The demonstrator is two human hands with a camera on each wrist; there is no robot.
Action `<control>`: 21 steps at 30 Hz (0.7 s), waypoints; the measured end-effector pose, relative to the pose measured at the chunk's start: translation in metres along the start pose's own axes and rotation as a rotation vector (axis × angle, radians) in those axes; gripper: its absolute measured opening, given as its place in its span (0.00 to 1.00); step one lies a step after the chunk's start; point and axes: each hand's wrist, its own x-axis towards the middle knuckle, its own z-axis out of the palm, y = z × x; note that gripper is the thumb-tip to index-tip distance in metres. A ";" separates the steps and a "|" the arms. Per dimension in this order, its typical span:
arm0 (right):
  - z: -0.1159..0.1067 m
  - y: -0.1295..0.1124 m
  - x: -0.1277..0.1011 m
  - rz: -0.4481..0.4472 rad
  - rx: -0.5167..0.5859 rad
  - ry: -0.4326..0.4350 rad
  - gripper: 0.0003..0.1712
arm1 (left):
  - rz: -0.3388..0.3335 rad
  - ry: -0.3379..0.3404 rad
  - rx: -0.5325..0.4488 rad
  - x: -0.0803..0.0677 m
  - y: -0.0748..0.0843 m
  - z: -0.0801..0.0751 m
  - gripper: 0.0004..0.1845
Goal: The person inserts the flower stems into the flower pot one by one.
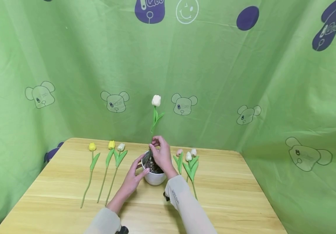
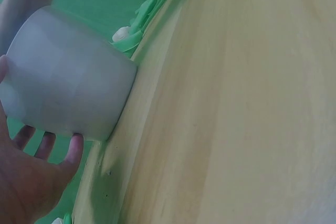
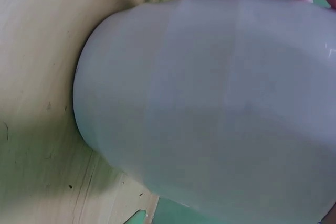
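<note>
A white flower pot [image 1: 155, 179] with dark soil [image 1: 154, 166] stands upright on the wooden table. My left hand [image 1: 130, 182] holds the pot from its left side, thumb near the rim; the left wrist view shows fingertips [image 2: 76, 142] against the wall of the pot [image 2: 68, 77]. With my right hand [image 1: 162, 156] I pinch the stem of a white artificial tulip [image 1: 156, 100], upright above the pot. The stem's lower end reaches the soil at the left of the pot; its tip is hidden. In the right wrist view the pot [image 3: 199, 103] fills most of the picture.
Left of the pot lie two yellow tulips [image 1: 92, 147] and a white tulip [image 1: 121, 147]. On the right lie a pink tulip [image 1: 179, 152] and two pale tulips [image 1: 188, 156], partly behind my right arm. A green curtain [image 1: 138, 61] hangs behind the table [image 1: 229, 191].
</note>
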 end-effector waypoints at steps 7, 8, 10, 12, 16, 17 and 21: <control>0.000 0.002 0.003 0.025 0.008 -0.050 0.12 | 0.003 -0.001 -0.004 0.000 0.000 -0.001 0.37; 0.000 0.002 0.004 0.026 0.003 -0.052 0.12 | 0.002 -0.002 -0.003 0.000 0.000 -0.001 0.37; 0.000 0.004 0.005 0.030 -0.011 -0.059 0.12 | 0.000 -0.003 -0.002 0.000 0.000 -0.001 0.37; 0.000 0.006 0.006 0.038 -0.025 -0.064 0.11 | -0.001 -0.004 -0.001 0.000 -0.001 -0.001 0.37; -0.001 0.009 0.008 0.064 -0.024 -0.064 0.11 | -0.001 -0.007 0.001 0.001 -0.002 -0.001 0.37; -0.002 0.010 0.008 0.065 -0.026 -0.065 0.11 | 0.002 -0.008 0.003 0.002 -0.002 -0.001 0.37; -0.004 0.013 0.010 0.065 -0.030 -0.090 0.11 | 0.001 -0.008 0.008 0.002 -0.002 0.000 0.36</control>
